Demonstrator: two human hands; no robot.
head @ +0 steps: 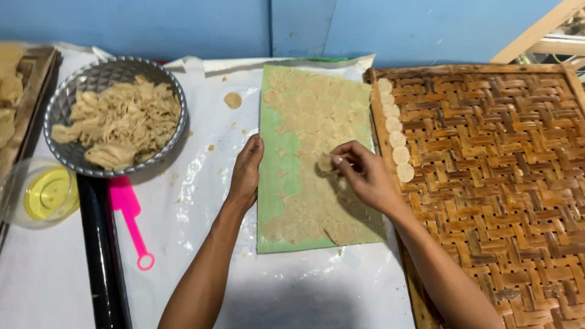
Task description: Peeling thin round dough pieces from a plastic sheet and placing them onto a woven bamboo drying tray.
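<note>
right hand (365, 176): pinching thin round dough disc (325, 162) | left hand (247, 173): flat, steadying green sheet (272, 183) | disc likely soft, tearable; lift by edge

We see no packages, labels, signs or screens here — nothing boxed, wrapped, printed or lit anywhere in view.
</note>
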